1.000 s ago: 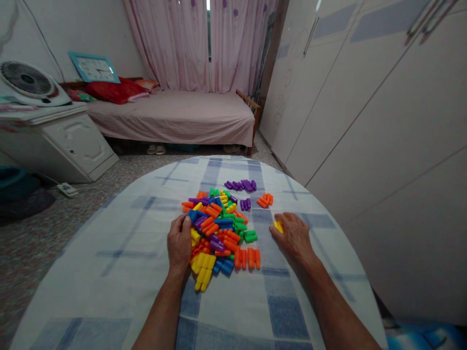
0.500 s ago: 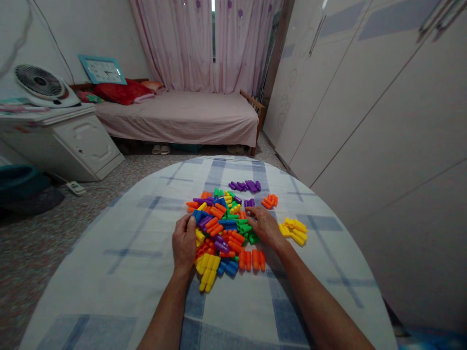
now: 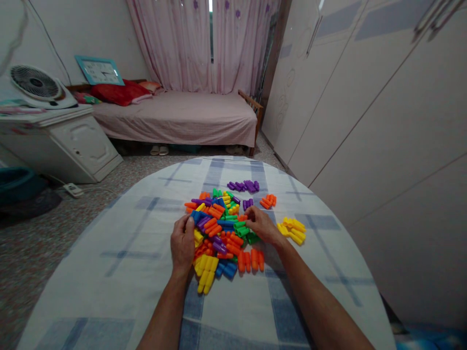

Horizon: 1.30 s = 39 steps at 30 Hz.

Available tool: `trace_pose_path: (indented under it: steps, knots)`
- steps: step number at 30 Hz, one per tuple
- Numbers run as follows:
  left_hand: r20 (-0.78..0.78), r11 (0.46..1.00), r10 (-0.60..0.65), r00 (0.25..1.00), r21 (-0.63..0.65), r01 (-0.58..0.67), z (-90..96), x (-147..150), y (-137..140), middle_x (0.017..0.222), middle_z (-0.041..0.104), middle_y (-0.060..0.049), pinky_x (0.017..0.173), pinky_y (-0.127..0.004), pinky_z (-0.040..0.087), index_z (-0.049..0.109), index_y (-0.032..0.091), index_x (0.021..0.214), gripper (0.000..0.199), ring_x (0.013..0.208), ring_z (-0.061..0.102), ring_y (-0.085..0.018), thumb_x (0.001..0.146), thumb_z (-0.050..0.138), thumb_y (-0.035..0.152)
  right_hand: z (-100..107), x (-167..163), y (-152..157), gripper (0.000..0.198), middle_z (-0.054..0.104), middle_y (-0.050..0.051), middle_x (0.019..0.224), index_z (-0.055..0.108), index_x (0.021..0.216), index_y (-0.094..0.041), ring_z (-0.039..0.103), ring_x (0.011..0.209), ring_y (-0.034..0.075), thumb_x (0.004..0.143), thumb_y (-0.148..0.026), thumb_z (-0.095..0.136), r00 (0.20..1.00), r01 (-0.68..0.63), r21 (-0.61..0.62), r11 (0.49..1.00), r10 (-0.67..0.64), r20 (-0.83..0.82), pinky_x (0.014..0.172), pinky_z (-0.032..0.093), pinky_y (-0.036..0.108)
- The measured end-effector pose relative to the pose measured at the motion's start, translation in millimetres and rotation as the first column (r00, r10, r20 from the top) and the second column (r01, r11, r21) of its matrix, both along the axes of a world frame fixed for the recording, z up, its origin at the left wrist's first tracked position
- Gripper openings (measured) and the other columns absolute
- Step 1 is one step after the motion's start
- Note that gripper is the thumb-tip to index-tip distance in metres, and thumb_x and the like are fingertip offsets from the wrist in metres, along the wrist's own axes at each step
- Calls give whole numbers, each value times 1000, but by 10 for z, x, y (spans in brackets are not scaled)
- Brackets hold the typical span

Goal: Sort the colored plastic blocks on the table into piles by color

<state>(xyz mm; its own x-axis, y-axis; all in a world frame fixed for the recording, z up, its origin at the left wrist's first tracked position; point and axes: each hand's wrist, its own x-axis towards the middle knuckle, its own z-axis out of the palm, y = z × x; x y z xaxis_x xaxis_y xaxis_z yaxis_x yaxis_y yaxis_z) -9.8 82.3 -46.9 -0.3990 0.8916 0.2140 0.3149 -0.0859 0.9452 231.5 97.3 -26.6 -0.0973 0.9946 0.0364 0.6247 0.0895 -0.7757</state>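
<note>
A mixed heap of bullet-shaped plastic building pieces [image 3: 215, 226], joined in small blocks, lies on the table. At the heap's left edge is my left hand [image 3: 183, 245], fingers curled in and thumb beside a blue piece [image 3: 196, 217]; whatever they hold is hidden. My right hand [image 3: 263, 225] reaches in from the right, its thumb and forefinger closed at a green piece [image 3: 241, 228]. Below its wrist sit orange pieces [image 3: 251, 261]. Yellow pieces [image 3: 206, 274] and blue ones [image 3: 226, 269] lie at the near side.
Purple pieces [image 3: 243, 186], a small orange group [image 3: 268, 201] and a yellow group [image 3: 293, 230] lie apart from the heap. A checked cloth [image 3: 127, 291] covers the round table. Beyond stand a bed [image 3: 175, 114], a wardrobe [image 3: 383, 121] and a cabinet with a fan [image 3: 36, 82].
My right fingertips have come down and closed in at the green piece. My left hand stays at the heap's edge. The whole view has shifted slightly.
</note>
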Motion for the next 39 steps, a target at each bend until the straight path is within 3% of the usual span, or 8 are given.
trace_pose_path:
  steps: [5,10,17,23,25,28,30,39]
  knots:
    - [1,1000,-5,1000,-8,5,14,4,-12,108,64,-7,95,-32,41,64,17,105,39,103,56,-20,85,47,46,96,215,17,20,64,0,82,55,91,-19,59,75,14,72,-19,50,981,184,92,979,-177,-75,68,44,25]
    - [1,1000,-7,1000,2,7,17,6,-13,108,64,-7,96,-32,40,63,17,105,38,104,56,-20,85,47,45,230,706,92,26,68,3,87,61,96,-20,60,78,15,73,-19,50,850,433,154,888,-459,259,69,42,25]
    - [-10,1000,-2,1000,-4,2,25,7,-6,109,63,-7,97,-32,40,63,17,105,39,104,56,-21,85,46,46,194,877,218,33,69,5,97,62,108,-20,62,83,17,77,-22,51,797,444,40,895,-415,440,65,40,25]
    - [-5,1000,-4,1000,-2,4,41,15,-11,108,64,-7,96,-32,40,64,16,104,39,103,56,-20,85,46,45,210,752,148,31,64,10,108,62,107,-16,60,85,17,81,-23,48,765,439,217,872,-490,418,72,42,28]
    - [-2,1000,-2,1000,-2,2,40,16,-11,107,64,-7,96,-32,41,64,17,104,39,103,56,-20,85,46,45,241,596,80,27,65,7,102,63,102,-17,60,83,16,82,-24,48,827,368,240,898,-434,356,73,43,27]
    - [-2,1000,2,1000,-3,-2,29,10,-9,108,64,-7,96,-32,41,64,17,104,39,104,56,-20,84,46,45,256,268,-20,22,68,3,92,65,98,-19,60,83,14,81,-25,51,955,102,164,981,-143,259,75,43,25]
    - [-2,1000,0,1000,-2,0,19,4,-6,109,63,-7,96,-31,41,64,17,104,39,104,56,-20,84,47,46,236,55,-67,23,68,4,93,65,99,-19,60,84,15,81,-26,54,962,-23,120,993,-10,271,75,42,24]
    - [-1,1000,-1,1000,-7,1,11,10,-6,110,63,-8,96,-32,41,63,17,106,40,105,56,-21,85,46,47,229,-247,25,23,68,6,94,70,91,-23,59,90,20,79,-36,56,870,79,-15,997,-62,489,71,38,29]
